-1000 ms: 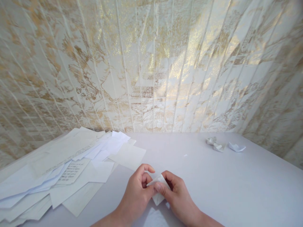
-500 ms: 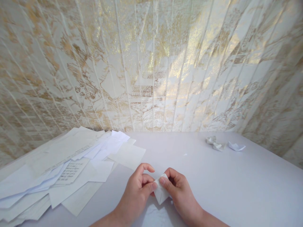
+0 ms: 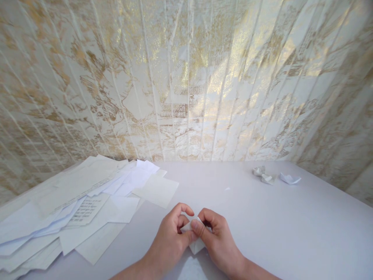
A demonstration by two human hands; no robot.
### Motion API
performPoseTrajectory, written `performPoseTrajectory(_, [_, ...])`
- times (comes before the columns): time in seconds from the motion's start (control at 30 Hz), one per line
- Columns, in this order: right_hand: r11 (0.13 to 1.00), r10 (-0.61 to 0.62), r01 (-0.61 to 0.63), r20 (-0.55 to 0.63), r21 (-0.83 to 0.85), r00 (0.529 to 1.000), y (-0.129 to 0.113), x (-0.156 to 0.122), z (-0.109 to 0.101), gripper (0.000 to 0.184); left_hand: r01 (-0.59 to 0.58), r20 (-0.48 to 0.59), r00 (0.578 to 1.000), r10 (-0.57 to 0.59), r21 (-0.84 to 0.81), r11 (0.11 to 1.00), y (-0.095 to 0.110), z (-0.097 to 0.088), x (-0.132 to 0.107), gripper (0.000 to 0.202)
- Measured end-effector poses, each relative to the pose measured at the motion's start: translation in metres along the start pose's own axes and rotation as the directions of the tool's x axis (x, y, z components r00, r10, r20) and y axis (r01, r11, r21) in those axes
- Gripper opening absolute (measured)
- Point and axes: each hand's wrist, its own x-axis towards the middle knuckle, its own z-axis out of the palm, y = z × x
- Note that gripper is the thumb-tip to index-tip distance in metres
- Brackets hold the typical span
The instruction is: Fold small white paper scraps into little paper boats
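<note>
Both of my hands meet low in the middle of the head view, just above the white table [image 3: 291, 233]. Between them is a small folded piece of white paper [image 3: 196, 245]. My left hand [image 3: 170, 241] pinches its left side with thumb and curled fingers. My right hand [image 3: 217, 241] pinches its right side, thumb pressed on top. Most of the folded paper is hidden by the fingers; a pointed corner shows below them.
A loose heap of white paper sheets [image 3: 72, 206], some printed, covers the table's left part. At the far right lie a crumpled paper scrap [image 3: 264, 175] and a small folded paper boat [image 3: 289, 178]. A gold-patterned curtain [image 3: 186, 77] hangs behind the table.
My hands stayed together on the folded paper, the fingers shifting their pinch slightly. The view tilted a little, so everything sits slightly higher in the frame.
</note>
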Motion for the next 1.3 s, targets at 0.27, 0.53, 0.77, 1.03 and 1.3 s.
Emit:
performPoseTrajectory(0.27, [0.999,0.034,-0.035,0.023,0.038,0.999,0.001,0.0,0.0,0.041,0.075,0.086,0.994,-0.065,-0.113,0.991,0.005,0.0,-0.002,0.028])
performPoseTrajectory(0.53, [0.877,0.165,-0.194,0.103,0.439,0.981,0.003,0.002,-0.006,0.043,0.153,0.137,0.984,-0.116,-0.303,0.941,0.004,-0.003,-0.002,0.04])
performPoseTrajectory(0.77, [0.858,-0.141,-0.023,0.278,0.514,0.95,-0.001,0.006,-0.015,0.016,0.255,0.328,0.94,-0.098,-0.479,0.84,0.005,-0.006,0.0,0.048])
performPoseTrajectory(1.03, [0.788,-0.127,-0.131,0.367,0.601,0.921,0.001,0.007,-0.016,0.024,0.151,0.213,0.973,-0.084,-0.316,0.937,0.002,-0.011,0.005,0.037])
performPoseTrajectory(1.3, [0.803,0.089,-0.292,0.38,0.519,0.921,0.0,0.008,-0.016,0.032,-0.466,0.221,0.884,0.411,0.376,0.801,0.013,-0.03,-0.001,0.031])
